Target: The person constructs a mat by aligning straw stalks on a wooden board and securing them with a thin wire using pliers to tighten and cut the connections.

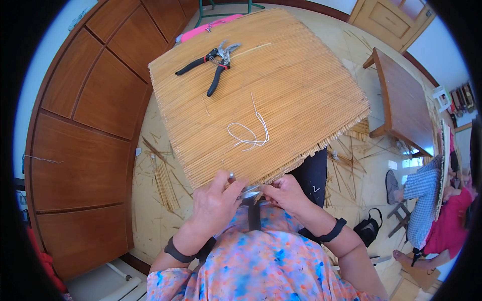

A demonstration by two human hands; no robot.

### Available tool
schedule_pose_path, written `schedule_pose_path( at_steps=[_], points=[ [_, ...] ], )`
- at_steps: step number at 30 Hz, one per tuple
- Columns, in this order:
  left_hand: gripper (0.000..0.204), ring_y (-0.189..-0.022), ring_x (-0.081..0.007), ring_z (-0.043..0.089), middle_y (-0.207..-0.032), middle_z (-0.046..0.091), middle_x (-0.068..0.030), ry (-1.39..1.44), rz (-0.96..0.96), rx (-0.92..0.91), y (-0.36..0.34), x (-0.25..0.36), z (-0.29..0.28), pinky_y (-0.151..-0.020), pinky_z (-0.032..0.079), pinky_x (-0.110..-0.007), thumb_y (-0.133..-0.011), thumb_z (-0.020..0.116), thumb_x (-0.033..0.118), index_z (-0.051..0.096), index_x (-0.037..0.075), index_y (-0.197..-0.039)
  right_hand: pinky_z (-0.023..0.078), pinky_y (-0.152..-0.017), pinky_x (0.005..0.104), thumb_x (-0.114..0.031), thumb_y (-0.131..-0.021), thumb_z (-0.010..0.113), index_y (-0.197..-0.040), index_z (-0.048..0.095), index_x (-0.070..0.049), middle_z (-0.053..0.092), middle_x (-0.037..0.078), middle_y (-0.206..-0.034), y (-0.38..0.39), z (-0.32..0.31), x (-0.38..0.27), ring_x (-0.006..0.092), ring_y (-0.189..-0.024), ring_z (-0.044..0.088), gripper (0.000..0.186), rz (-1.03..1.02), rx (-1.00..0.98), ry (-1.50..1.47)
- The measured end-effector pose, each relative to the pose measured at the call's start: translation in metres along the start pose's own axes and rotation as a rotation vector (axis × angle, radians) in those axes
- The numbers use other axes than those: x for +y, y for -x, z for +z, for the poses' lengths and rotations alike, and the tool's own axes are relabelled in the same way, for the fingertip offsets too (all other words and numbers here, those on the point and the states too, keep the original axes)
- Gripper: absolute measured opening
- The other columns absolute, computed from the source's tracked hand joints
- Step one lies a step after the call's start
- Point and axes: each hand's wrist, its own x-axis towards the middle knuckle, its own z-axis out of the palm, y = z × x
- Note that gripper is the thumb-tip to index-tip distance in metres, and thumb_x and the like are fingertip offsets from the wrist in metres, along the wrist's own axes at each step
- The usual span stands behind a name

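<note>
A mat of yellow-brown straw stalks (281, 90) lies before me, its near edge against my body. At that edge my left hand (216, 198), with a silver ring, is closed around a shiny metal bladed tool (249, 192); its blades look like those of small scissors. They point toward my right hand (288, 194), whose thumb and finger are pinched together beside the blade tips. What that pinch holds is too small to tell. On the mat's far left lie pruning shears (217, 65) with black handles, jaws apart. A looped white thread (256, 133) rests near the middle.
Wooden cabinets (83, 150) stand at the left. Loose stalks (165, 185) litter the tiled floor on both sides. A brown wooden table (401, 95) is at the far right. Nearer on that side are another person in pink (454, 220) and a black bag (368, 228).
</note>
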Motion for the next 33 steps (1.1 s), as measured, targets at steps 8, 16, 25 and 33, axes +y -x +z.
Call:
schedule_pose_path(
  at_steps=[8,16,25,33],
  points=[
    [0.033,-0.079,-0.0256,0.064,-0.111,0.06,-0.0088,-0.008,-0.052,-0.022,-0.01,0.002,0.011,-0.064,0.053,-0.033,-0.069,0.069,0.005,0.064,0.009,-0.101,0.041,-0.049,0.0219,-0.021,-0.084,0.061,-0.078,0.063,0.0,0.056,0.0,-0.063,0.003,-0.005,-0.014,0.0071,-0.055,0.052,0.022,0.02,-0.084,0.137],
    [0.046,-0.078,-0.0215,0.065,-0.119,0.059,-0.0039,-0.008,-0.004,-0.116,-0.014,0.003,0.013,-0.063,0.054,-0.031,-0.063,0.076,0.017,0.062,0.011,-0.106,0.043,-0.047,0.0197,-0.018,-0.087,0.058,-0.077,0.063,-0.002,0.059,0.001,-0.062,0.001,-0.007,-0.001,0.0065,-0.052,0.053,0.02,0.014,-0.095,0.062],
    [0.046,-0.084,-0.023,0.065,-0.117,0.06,-0.0057,0.074,0.014,-0.053,-0.013,-0.004,0.021,-0.067,0.054,-0.031,-0.061,0.077,0.014,0.062,0.009,-0.104,0.045,-0.046,0.0196,-0.015,-0.089,0.056,-0.078,0.063,0.001,0.061,0.003,-0.062,0.008,-0.019,-0.005,0.0069,-0.052,0.057,0.02,-0.066,-0.131,0.2],
    [0.047,-0.088,-0.0224,0.065,-0.116,0.061,-0.0048,0.106,-0.074,-0.077,-0.015,0.002,0.018,-0.07,0.054,-0.032,-0.058,0.078,0.012,0.063,0.008,-0.102,0.046,-0.049,0.0205,-0.022,-0.088,0.059,-0.084,0.064,0.002,0.063,0.004,-0.066,0.013,-0.031,0.009,0.0088,-0.056,0.058,0.025,-0.157,-0.189,0.177]
  ],
)
